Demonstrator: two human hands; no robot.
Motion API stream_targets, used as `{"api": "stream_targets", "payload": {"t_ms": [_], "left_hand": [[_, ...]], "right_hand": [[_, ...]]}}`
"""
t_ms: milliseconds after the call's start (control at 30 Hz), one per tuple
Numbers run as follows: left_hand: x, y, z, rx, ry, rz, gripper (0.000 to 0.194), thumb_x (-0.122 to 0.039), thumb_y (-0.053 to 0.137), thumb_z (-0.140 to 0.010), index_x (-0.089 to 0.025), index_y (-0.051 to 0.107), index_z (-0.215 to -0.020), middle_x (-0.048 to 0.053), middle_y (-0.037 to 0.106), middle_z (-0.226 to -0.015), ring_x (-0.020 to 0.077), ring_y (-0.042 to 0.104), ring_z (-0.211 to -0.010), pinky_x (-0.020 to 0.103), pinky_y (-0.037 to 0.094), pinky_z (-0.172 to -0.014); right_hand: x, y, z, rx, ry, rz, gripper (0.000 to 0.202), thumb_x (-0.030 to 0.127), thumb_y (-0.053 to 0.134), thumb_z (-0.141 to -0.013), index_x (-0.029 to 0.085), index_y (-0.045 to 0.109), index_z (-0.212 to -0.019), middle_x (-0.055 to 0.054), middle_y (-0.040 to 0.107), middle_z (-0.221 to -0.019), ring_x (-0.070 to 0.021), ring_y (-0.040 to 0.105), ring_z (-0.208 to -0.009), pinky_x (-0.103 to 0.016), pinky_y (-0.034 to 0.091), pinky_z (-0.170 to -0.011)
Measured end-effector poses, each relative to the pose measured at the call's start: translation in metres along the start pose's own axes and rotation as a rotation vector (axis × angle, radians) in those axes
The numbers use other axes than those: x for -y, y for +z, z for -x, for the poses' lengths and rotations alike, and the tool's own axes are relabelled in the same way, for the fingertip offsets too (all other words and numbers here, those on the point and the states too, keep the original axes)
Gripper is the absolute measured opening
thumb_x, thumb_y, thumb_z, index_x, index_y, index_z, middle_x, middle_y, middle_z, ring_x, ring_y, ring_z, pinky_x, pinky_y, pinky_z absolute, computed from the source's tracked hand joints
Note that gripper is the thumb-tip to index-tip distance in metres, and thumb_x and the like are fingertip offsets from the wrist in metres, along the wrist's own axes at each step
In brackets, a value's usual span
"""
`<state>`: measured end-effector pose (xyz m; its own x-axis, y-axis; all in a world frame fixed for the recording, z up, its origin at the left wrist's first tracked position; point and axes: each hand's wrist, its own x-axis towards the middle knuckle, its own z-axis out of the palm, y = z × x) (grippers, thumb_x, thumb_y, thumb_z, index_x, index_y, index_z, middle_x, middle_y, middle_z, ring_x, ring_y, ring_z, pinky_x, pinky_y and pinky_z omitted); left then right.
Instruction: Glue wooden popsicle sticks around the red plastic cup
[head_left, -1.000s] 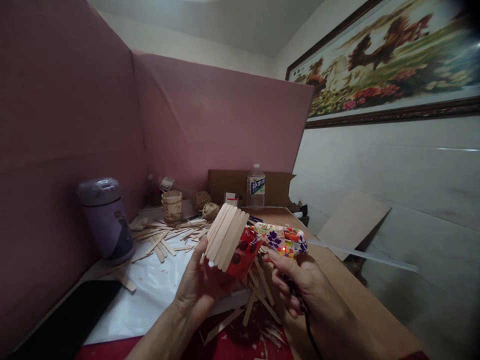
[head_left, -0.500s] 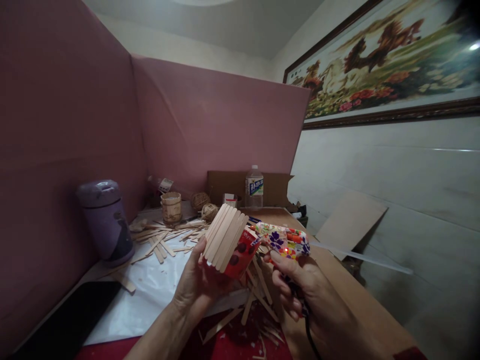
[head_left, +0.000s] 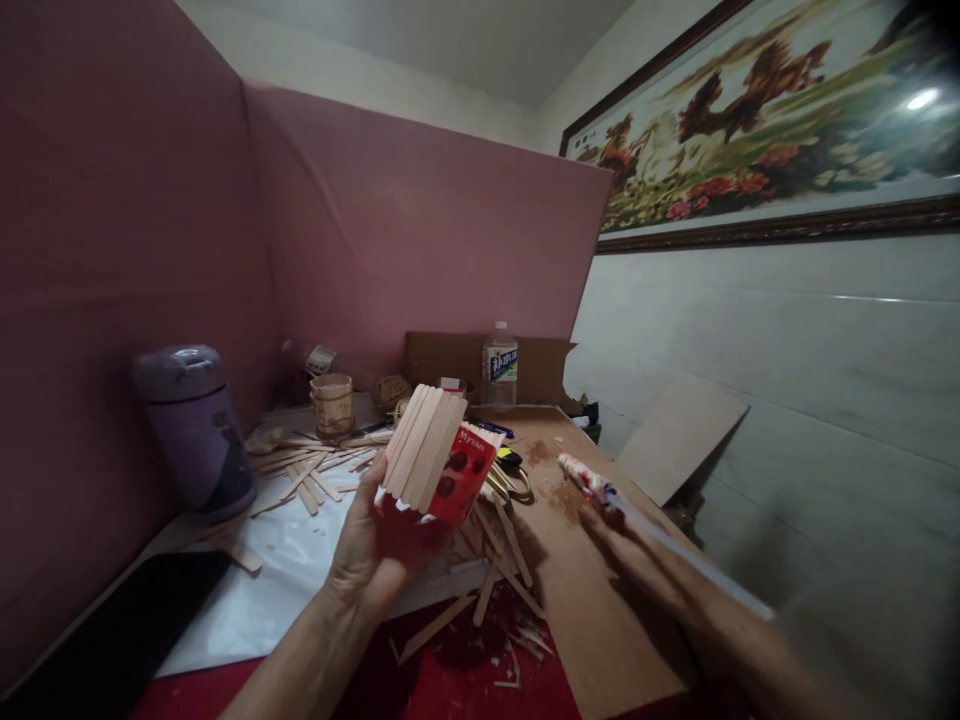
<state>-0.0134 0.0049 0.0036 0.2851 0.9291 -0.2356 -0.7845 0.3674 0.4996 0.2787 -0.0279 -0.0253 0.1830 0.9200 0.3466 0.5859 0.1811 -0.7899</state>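
My left hand (head_left: 375, 545) is closed around a red container (head_left: 459, 475) with dark round prints, held tilted above the table. Pale craft sticks (head_left: 424, 445) stand side by side over the container's left face, and more stick ends show behind its top edge. Over the brown board on the right, my right hand (head_left: 611, 535) grips a flower-patterned glue gun (head_left: 589, 475). A long clear glue stick (head_left: 697, 560) juts from its rear. The fingers of this hand are partly hidden and blurred. Gold-handled scissors (head_left: 517, 485) lie just behind the container.
Loose craft sticks (head_left: 307, 470) are scattered at left and below the container. A purple flask (head_left: 196, 435) stands at left, a dark flat slab (head_left: 112, 635) in front. A stick-covered cup (head_left: 332, 405), twine balls (head_left: 390, 392) and a plastic bottle (head_left: 499, 368) stand behind.
My right hand has swung the glue gun away from the container, to the right over the board, turning it. My left hand has shifted slightly left with the container.
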Motion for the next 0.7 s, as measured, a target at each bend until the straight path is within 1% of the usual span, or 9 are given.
{"api": "stream_targets", "payload": {"t_ms": [67,133,267,367,433,500,567,600,700], "left_hand": [[-0.003,0.000,0.000,0.002,0.051,0.007,0.045,-0.045,0.063,-0.077,-0.020,0.056,-0.114,0.009,0.066,-0.084,0.0246,0.064,-0.068,0.037,0.050,-0.060],[-0.007,-0.001,0.000,0.043,0.097,-0.004,0.043,-0.045,0.060,-0.079,-0.020,0.057,-0.114,0.011,0.067,-0.090,0.0274,0.065,-0.073,0.040,0.051,-0.060],[-0.017,-0.003,0.000,0.100,0.145,-0.023,0.050,-0.050,0.058,-0.079,-0.019,0.056,-0.118,0.018,0.064,-0.108,0.0359,0.065,-0.086,0.046,0.052,-0.063],[-0.024,-0.005,0.002,0.107,0.171,-0.002,0.054,-0.053,0.060,-0.077,-0.019,0.055,-0.119,0.020,0.061,-0.115,0.0395,0.063,-0.093,0.046,0.052,-0.064],[-0.028,-0.006,0.002,0.106,0.200,0.022,0.056,-0.054,0.062,-0.074,-0.020,0.056,-0.118,0.019,0.058,-0.119,0.0413,0.061,-0.096,0.046,0.052,-0.065],[-0.031,-0.007,0.002,0.108,0.230,0.041,0.059,-0.055,0.064,-0.071,-0.021,0.056,-0.118,0.019,0.057,-0.121,0.0422,0.060,-0.099,0.047,0.053,-0.066],[-0.033,-0.007,0.002,0.116,0.251,0.051,0.061,-0.056,0.066,-0.069,-0.021,0.056,-0.118,0.020,0.057,-0.121,0.0430,0.059,-0.101,0.048,0.053,-0.066],[-0.033,-0.007,0.002,0.120,0.259,0.051,0.061,-0.056,0.066,-0.069,-0.021,0.056,-0.118,0.020,0.057,-0.121,0.0434,0.059,-0.101,0.049,0.053,-0.066],[-0.035,-0.007,0.003,0.120,0.253,0.058,0.059,-0.055,0.067,-0.068,-0.020,0.058,-0.115,0.020,0.058,-0.117,0.0434,0.059,-0.100,0.050,0.053,-0.066]], "right_hand": [[-0.014,0.001,0.002,0.017,-0.020,0.099,0.018,0.028,0.058,-0.074,0.025,0.067,-0.089,-0.008,0.069,-0.088,-0.0279,0.063,-0.081,-0.037,0.048,-0.071],[-0.023,0.003,0.004,0.050,-0.047,0.293,0.026,0.025,0.049,-0.079,0.021,0.066,-0.098,-0.014,0.068,-0.097,-0.0314,0.063,-0.092,-0.043,0.047,-0.081],[-0.024,0.007,0.004,0.162,-0.154,0.664,0.040,0.021,0.033,-0.089,0.013,0.061,-0.116,-0.020,0.064,-0.110,-0.0316,0.060,-0.105,-0.043,0.046,-0.087],[-0.001,0.008,0.002,0.153,-0.222,0.824,0.041,0.018,0.035,-0.089,0.007,0.058,-0.121,-0.022,0.064,-0.110,-0.0332,0.059,-0.103,-0.045,0.044,-0.087],[0.025,0.013,-0.002,0.112,-0.291,0.877,0.033,0.019,0.040,-0.088,0.008,0.065,-0.106,-0.021,0.065,-0.102,-0.0341,0.058,-0.097,-0.046,0.043,-0.085],[0.054,0.024,-0.009,0.143,-0.341,0.782,0.028,0.023,0.042,-0.090,0.013,0.068,-0.097,-0.016,0.067,-0.099,-0.0288,0.059,-0.093,-0.039,0.043,-0.083],[0.077,0.044,-0.023,0.291,-0.293,0.666,0.024,0.024,0.047,-0.089,0.018,0.070,-0.087,-0.010,0.071,-0.091,-0.0222,0.063,-0.082,-0.031,0.044,-0.072],[0.085,0.056,-0.030,0.392,-0.272,0.642,0.022,0.022,0.049,-0.088,0.019,0.070,-0.087,-0.008,0.072,-0.089,-0.0207,0.064,-0.081,-0.029,0.044,-0.071],[0.096,0.099,-0.054,0.505,-0.266,0.625,0.020,0.012,0.055,-0.081,0.021,0.072,-0.089,-0.004,0.073,-0.090,-0.0180,0.066,-0.084,-0.025,0.044,-0.070]]}}
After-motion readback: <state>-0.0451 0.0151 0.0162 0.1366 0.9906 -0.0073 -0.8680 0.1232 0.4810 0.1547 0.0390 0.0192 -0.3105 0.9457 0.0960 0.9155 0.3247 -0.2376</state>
